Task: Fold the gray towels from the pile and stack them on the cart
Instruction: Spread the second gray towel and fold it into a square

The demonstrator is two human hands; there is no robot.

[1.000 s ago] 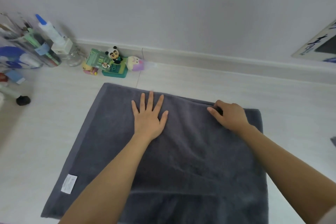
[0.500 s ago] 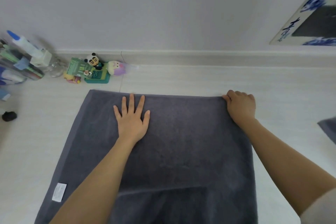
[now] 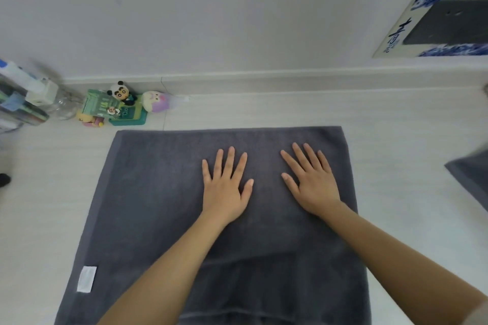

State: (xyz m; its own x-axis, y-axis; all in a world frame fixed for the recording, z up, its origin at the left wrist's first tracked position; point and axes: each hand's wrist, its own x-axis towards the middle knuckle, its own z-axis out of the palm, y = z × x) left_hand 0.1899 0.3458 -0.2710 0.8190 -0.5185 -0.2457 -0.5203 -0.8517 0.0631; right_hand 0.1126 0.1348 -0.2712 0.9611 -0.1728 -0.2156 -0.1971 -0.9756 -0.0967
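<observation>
**One head-worn view, tilted down over the work**

A single wide-angle camera sits on the person's head, looking forward and down. It is close over the flat dark gray terry towel (image 3: 163, 200), both forearms reaching in from the bottom edge. It faces the plain pale wall (image 3: 237, 13), whose base strip bows with lens distortion. No second view shares the scene.

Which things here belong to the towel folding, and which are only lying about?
For the job:
gray towel
left hand, flat on it
right hand, flat on it
second gray towel at the right edge

Lying about:
panda figure
purple toy
green box
clear bottle
</observation>
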